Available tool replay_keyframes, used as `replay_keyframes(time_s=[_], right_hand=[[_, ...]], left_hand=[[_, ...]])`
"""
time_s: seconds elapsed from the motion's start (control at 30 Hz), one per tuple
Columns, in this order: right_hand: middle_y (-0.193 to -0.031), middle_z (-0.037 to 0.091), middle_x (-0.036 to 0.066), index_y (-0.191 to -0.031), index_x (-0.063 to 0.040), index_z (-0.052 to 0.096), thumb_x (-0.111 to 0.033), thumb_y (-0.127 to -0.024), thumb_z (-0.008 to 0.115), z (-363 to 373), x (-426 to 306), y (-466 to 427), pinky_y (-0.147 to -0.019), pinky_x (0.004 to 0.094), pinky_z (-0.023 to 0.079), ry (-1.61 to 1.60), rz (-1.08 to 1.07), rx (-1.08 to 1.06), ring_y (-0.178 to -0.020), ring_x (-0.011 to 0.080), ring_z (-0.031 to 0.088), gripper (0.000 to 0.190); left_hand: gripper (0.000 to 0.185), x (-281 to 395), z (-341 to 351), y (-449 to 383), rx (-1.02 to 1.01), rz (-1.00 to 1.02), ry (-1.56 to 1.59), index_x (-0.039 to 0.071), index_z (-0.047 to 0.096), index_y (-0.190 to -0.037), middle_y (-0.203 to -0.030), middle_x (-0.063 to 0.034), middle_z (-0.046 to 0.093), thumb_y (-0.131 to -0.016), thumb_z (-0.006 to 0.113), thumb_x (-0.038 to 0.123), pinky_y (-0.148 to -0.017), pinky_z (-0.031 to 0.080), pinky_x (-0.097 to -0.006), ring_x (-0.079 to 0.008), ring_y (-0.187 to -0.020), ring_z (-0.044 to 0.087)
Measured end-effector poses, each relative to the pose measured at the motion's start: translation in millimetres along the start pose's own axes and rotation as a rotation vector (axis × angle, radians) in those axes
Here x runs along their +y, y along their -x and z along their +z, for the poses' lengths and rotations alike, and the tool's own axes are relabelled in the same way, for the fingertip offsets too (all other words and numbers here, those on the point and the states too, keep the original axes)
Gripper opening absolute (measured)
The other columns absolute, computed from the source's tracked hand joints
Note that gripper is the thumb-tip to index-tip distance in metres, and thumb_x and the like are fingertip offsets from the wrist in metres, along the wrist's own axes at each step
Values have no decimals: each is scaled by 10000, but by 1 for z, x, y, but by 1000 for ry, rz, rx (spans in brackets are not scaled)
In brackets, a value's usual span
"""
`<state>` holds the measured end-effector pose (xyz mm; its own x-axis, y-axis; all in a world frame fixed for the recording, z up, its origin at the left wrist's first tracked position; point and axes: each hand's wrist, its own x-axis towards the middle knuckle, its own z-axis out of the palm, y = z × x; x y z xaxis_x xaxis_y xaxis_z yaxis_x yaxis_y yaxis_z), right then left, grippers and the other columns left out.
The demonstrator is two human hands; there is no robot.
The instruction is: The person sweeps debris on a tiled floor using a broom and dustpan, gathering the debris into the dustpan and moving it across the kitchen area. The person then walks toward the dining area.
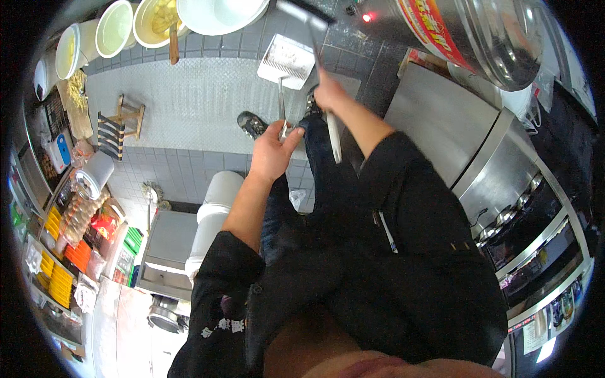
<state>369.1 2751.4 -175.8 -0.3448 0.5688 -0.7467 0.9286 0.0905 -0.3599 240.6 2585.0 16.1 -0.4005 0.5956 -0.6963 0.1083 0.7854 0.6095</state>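
My left hand (274,153) grips the top end of the metal handle of a white dustpan (287,61), which lies on the floor with its comb-toothed edge towards me and some debris in its pan. My right hand (329,92) is closed around the light stick of a broom or floor squeegee (307,14). Its wide dark-edged head is blurred, above and to the right of the dustpan. The lower end of the stick sticks out below my right hand, over my leg.
A small folding stool (111,134) stands on the metal floor plate at left. Several white buckets (113,30) line the far edge, one with a wooden-handled tool. A large clear container (487,42) and a steel cabinet (439,118) are at right; white tubs (220,193) stand near my left arm.
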Motion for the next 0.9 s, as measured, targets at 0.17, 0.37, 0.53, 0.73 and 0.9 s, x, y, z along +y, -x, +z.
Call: replay_keyframes(time_s=[0.17,0.37,0.53,0.73,0.9], right_hand=[[-1229,651,291,-1539,-107,377,-115,-903,577,-42,35,122,-921,463,526,-218,-2,-233,-1101,405,671,667],[-1098,667,328,-1549,-145,332,-145,-920,554,-39,63,88,-907,530,514,-172,184,-36,-1025,482,653,668],[-904,702,234,-1546,-118,344,-82,-887,555,-27,44,108,-548,438,547,-403,257,-235,-553,295,670,693],[-912,680,169,-1501,-114,445,-98,-904,594,-20,98,204,-501,378,508,-559,283,-57,-533,233,613,615],[-795,611,122,-1381,-46,516,-96,-910,578,-22,142,209,-457,387,480,-771,575,149,-510,231,575,478]], left_hand=[[576,-10,0,6,-11,14,25,-57,645,-1214,-995,-252,726,-892,770,403,-819,548,-374,-311,-920,722],[613,0,1,4,-66,119,-85,-67,641,-1212,-1006,-243,728,-884,777,433,-815,548,-374,-301,-904,720],[621,24,13,4,-172,-56,-72,-61,640,-1211,-1045,-261,719,-884,770,451,-845,544,-385,-335,-968,720],[584,3,23,5,-87,46,-147,-45,652,-1198,-1034,-258,721,-891,758,441,-837,544,-391,-353,-974,716],[552,11,19,6,-128,25,-91,-30,663,-1170,-999,-242,727,-903,740,446,-819,546,-394,-362,-959,718]])
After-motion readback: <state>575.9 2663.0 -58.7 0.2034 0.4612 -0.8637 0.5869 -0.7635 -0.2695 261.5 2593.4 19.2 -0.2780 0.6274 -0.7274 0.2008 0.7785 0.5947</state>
